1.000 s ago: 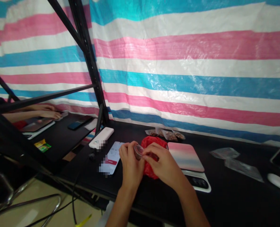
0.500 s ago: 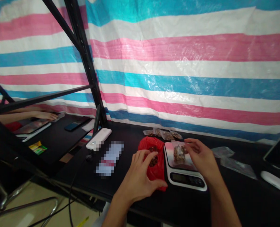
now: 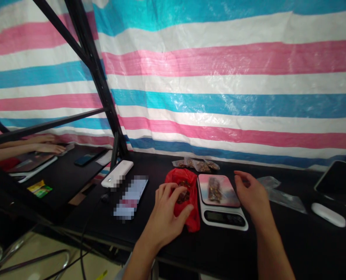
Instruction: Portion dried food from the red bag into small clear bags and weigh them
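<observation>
Left hand [image 3: 167,213] is spread, thumb and fingers apart, at the left side of the red bag [image 3: 194,221], which stands open with small brown pieces [image 3: 183,197] inside. Right hand [image 3: 252,194] is loosely curled, no item seen in it, just beside the white scale [image 3: 223,218]. One filled clear packet [image 3: 214,189] lies on the scale's plate. Farther back, more filled packets [image 3: 202,166] lie on the surface [image 3: 155,163] near a striped sheet [image 3: 219,83].

Contents [image 3: 185,198] of red bag [image 3: 194,217], seemingly part-hidden

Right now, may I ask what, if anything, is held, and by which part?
The right hand holds nothing; whether the left hand grips the red bag is unclear.
</observation>
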### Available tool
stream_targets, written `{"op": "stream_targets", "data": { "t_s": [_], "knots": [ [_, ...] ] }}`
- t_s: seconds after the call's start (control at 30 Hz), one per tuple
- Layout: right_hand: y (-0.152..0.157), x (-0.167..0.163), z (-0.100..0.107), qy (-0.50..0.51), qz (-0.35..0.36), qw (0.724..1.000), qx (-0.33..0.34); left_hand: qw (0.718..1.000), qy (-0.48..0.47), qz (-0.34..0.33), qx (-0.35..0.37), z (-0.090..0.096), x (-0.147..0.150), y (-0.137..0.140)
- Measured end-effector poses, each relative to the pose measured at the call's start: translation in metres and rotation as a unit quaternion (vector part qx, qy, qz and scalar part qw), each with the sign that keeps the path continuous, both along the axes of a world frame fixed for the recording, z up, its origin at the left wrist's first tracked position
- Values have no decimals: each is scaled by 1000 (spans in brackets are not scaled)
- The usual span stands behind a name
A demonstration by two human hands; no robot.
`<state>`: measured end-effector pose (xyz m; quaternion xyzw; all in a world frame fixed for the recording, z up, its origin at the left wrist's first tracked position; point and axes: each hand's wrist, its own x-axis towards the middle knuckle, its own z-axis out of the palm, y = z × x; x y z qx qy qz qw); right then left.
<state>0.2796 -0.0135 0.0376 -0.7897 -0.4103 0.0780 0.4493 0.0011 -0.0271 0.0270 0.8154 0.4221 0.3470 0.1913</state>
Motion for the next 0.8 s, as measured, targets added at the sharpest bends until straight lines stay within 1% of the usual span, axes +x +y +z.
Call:
{"op": "stream_targets", "data": {
  "t_s": [0.2,0.37,0.47,0.63,0.8],
  "knots": [
    [-3,-2,0,8,1,1000,13,996,-36,11,76,2,6,-4],
    [-1,-1,-2,8,1,1000,7,986,-86,24,140,2,11,-6],
    [0,0,-8,-7,24,1000,2,981,-112,40,152,2,12,-6],
    [1,-4,-17,-67,76,994,-27,975,-130,58,170,1,12,-7],
    [4,-14,-18,-51,90,994,-42,971,-133,72,187,0,12,-8]
  ]
}}
